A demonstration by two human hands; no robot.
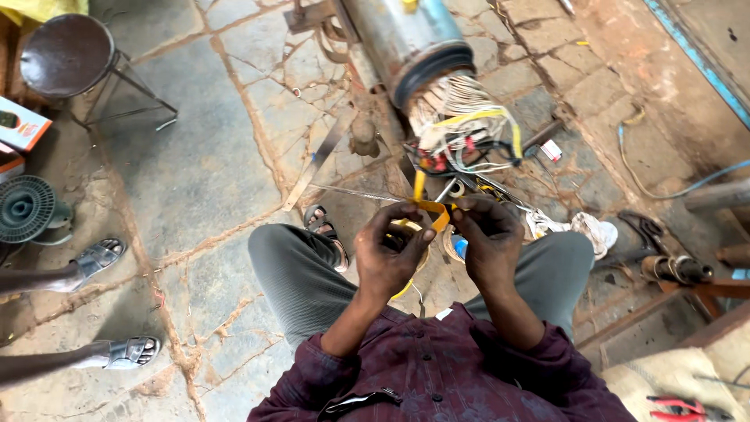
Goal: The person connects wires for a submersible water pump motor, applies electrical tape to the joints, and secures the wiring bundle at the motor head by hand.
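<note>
Over on the far left a round metal stool (66,53) stands on the cracked stone floor (203,156), with a grey wire spool (25,207) below it and another person's two sandalled feet (100,256) poking in from the edge. The seated person in grey trousers has a sandalled foot (324,227) tucked out in front. The left hand (391,254) is curled closed, fingers pinching one end of a yellow strip (432,211). That strip runs across to the right hand (488,238), also closed, thumb and fingers nipping its other end, so it is stretched between both hands just above the knees. Beyond them lies a big metal motor body (406,35) on the floor, a tangle of white, yellow and red wires (465,129) spilling from its open end. Red-handled pliers (680,408) lie at the lower right.
</note>
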